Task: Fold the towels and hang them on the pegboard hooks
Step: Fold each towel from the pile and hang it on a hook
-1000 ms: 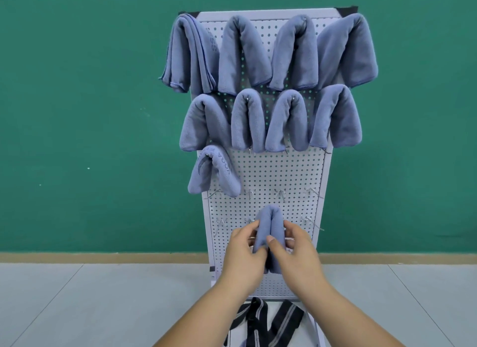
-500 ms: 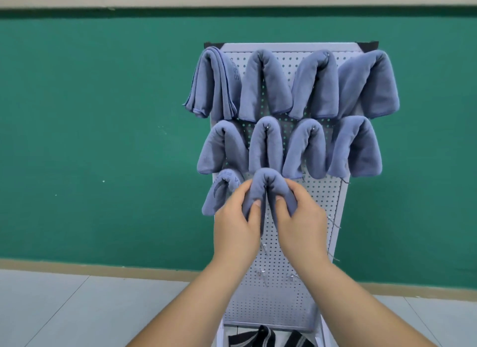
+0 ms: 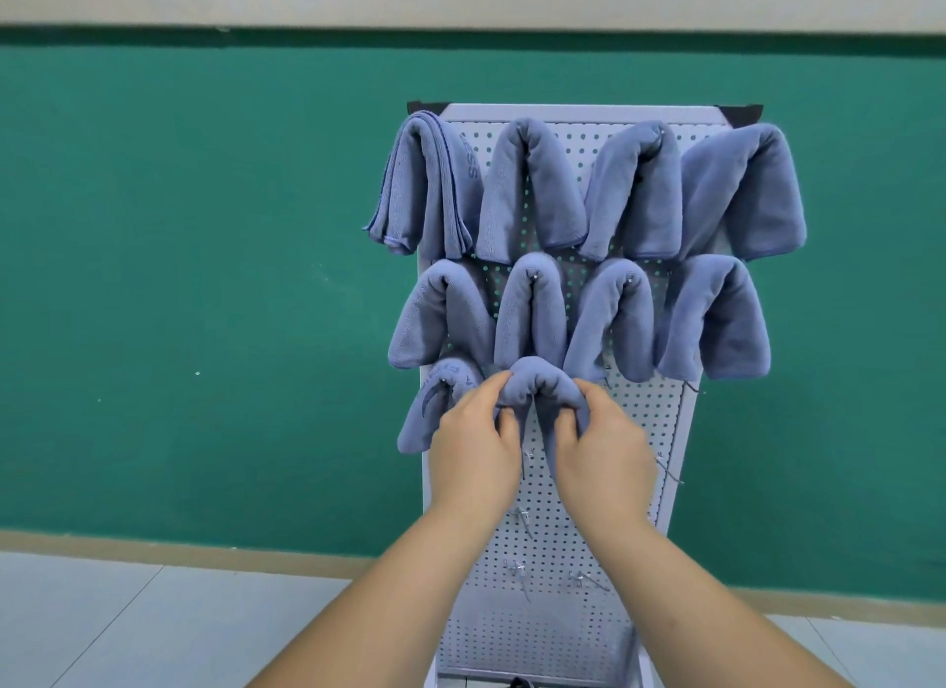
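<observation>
A white pegboard (image 3: 645, 431) stands upright against a green wall. Several folded blue towels hang on its hooks in two full rows, and one more (image 3: 435, 411) hangs at the left of the third row. A folded blue towel (image 3: 535, 380) arches in the third row, just right of that one. My left hand (image 3: 473, 444) grips its left half and my right hand (image 3: 604, 447) grips its right half, fingers curled round the cloth. The hook beneath it is hidden by the towel.
Bare metal hooks (image 3: 519, 518) stick out of the lower pegboard, some at its right edge (image 3: 670, 470). The green wall (image 3: 205, 277) has a beige skirting above a pale tiled floor (image 3: 128, 626). A beige band runs along the top.
Both hands carried the folded towel up from the lower pegboard to the third row, beside the leftmost towel there. Its two halves have spread apart into an arch.
</observation>
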The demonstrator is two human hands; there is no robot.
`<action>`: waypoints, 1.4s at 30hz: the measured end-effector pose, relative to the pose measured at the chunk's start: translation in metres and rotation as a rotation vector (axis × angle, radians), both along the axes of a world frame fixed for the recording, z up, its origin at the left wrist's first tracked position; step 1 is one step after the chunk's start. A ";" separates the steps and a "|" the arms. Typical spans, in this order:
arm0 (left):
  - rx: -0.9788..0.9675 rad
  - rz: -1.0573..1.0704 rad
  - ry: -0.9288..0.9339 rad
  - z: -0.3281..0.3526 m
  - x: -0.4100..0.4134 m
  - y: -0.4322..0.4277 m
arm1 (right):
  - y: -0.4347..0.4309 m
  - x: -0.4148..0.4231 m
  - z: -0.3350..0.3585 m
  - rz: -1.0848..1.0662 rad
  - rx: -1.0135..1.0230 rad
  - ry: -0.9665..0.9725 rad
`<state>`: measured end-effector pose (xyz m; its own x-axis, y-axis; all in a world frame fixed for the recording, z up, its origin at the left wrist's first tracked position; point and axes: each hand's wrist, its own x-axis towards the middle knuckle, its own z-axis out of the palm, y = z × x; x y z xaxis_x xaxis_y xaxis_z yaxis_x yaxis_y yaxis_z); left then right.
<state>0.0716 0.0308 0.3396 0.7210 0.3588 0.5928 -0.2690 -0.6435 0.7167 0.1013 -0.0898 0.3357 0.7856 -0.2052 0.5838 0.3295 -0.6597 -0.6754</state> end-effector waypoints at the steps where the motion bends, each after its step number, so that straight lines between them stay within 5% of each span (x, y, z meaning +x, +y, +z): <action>1: -0.020 0.017 0.000 0.003 0.006 0.000 | 0.001 0.002 0.003 -0.002 -0.001 -0.003; 12: 0.097 0.107 0.131 -0.008 0.040 -0.003 | 0.013 0.039 -0.015 -0.049 -0.217 0.089; 18: 0.055 0.070 0.004 -0.014 0.043 0.004 | 0.013 0.039 -0.022 0.047 -0.244 0.035; 25: 0.064 0.119 0.199 -0.009 0.054 -0.003 | 0.007 0.053 -0.017 0.061 -0.340 0.109; 37: 0.227 0.009 0.069 -0.094 0.018 0.007 | -0.017 0.008 -0.083 0.152 -0.377 0.097; 42: 0.247 -0.046 0.262 -0.163 -0.021 0.012 | -0.041 -0.034 -0.152 0.223 -0.454 0.099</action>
<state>0.0504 0.0432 0.1762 0.8721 0.1913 0.4504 -0.1296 -0.7972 0.5896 0.0673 -0.1307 0.1833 0.8373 0.2306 0.4958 0.4446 -0.8149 -0.3719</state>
